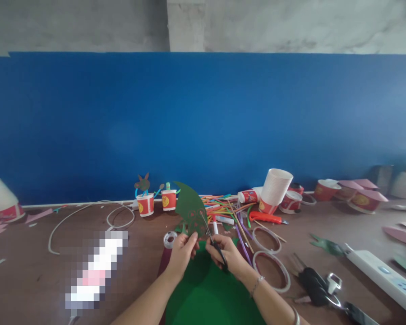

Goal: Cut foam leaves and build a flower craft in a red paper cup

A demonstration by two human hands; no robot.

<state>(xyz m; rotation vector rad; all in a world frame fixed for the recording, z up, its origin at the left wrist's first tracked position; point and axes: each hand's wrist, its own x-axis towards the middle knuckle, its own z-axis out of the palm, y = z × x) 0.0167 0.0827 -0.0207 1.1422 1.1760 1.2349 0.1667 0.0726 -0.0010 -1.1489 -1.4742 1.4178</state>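
In the head view my left hand (183,253) pinches the lower edge of a curved piece of dark green paper (191,201), which stands upright with reddish round marks drawn on it. My right hand (225,253) grips black-handled scissors (219,249). Their blades point up and left, against the right side of the paper; whether they are parted I cannot tell. Under both hands lies a large green sheet (206,293). A clear tape roll (170,239) sits just left of my left hand.
Behind the hands lie colourful pipe cleaners (219,205), a stack of paper cups (274,192) and an orange utility knife (265,217). Tape rings (272,273), keys (316,284) and a power strip (385,273) are at right. A blurred-out phone-like object (96,268) and white cable (88,203) lie left.
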